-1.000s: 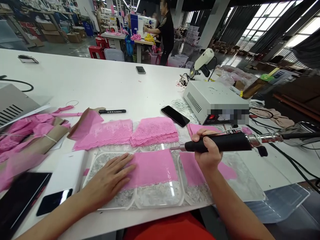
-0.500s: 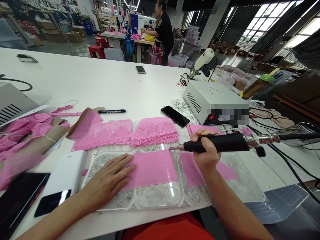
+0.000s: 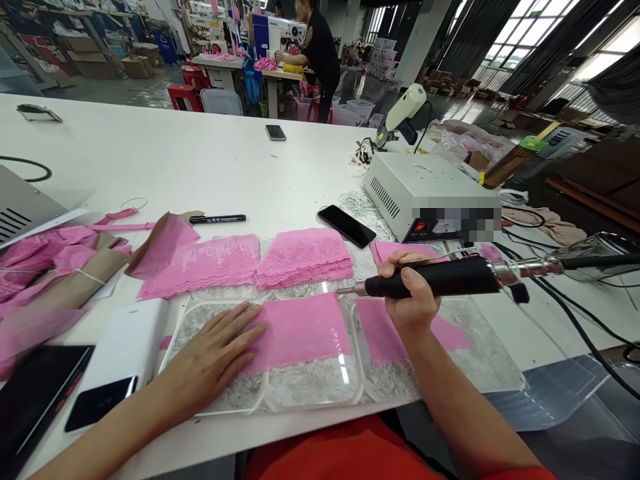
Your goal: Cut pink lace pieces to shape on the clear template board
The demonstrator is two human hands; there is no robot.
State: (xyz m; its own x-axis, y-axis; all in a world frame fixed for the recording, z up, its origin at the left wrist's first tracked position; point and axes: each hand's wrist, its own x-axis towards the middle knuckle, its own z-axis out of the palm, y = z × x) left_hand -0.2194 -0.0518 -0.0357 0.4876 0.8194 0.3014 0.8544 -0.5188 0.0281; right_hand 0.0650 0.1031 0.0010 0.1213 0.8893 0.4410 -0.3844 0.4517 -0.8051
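My left hand (image 3: 215, 353) lies flat with fingers outstretched, its fingertips on the left end of a pink fabric piece (image 3: 300, 333). That piece rests on a marbled board (image 3: 315, 387) under a clear surface with rounded outlines. In my right hand (image 3: 413, 297) is a black handpiece (image 3: 450, 277) with a slim metal tip and a cable at its rear. The tip points left and is at the fabric's upper right corner; I cannot tell whether it presses down. Under my right wrist lies another pink piece (image 3: 375, 330), partly hidden by the arm.
Behind the board are stacked pink lace pieces (image 3: 305, 257), a black marker (image 3: 217, 219) and a phone (image 3: 347, 225). A grey control box (image 3: 425, 187) stands at the right, with cables. To the left are a white box (image 3: 125, 340) and bundled pink fabric (image 3: 45, 260). A person (image 3: 320, 53) stands beyond the table.
The whole view has shifted slightly. My hands, the handpiece and the pink fabric keep nearly the same places relative to each other.
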